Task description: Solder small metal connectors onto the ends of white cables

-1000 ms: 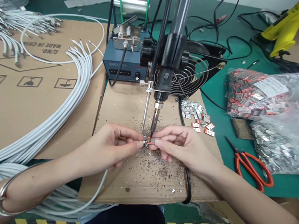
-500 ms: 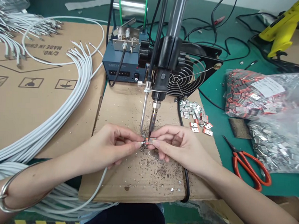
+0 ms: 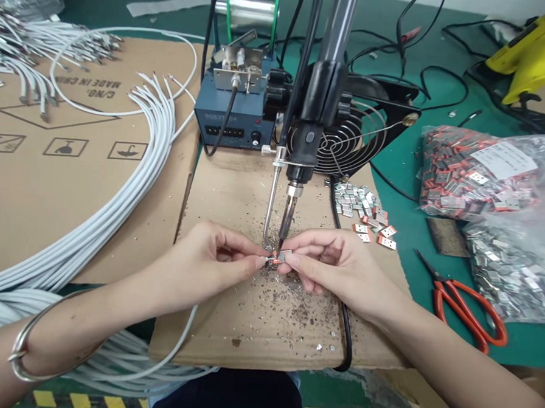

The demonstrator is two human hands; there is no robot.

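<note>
My left hand point(image 3: 214, 265) pinches the stripped end of a white cable point(image 3: 181, 339) that runs back under my wrist. My right hand point(image 3: 335, 265) pinches a small red and silver connector point(image 3: 282, 257). Cable end and connector meet under the tip of a fixed black soldering iron point(image 3: 296, 187), beside a bent metal solder feed tube point(image 3: 270, 210). Both hands rest on a scorched cardboard pad point(image 3: 236, 196) strewn with solder crumbs.
A blue solder feeder box point(image 3: 233, 120) and a black fan point(image 3: 349, 138) stand behind the iron. White cables point(image 3: 117, 202) lie bundled at left on cardboard. Loose connectors point(image 3: 363, 212), bags of parts point(image 3: 484, 172), orange scissors point(image 3: 468, 305) and a yellow glue gun point(image 3: 531, 53) lie right.
The view has shifted slightly to the left, so everything sits a little further right. Both hands keep the same pinch at the iron tip.
</note>
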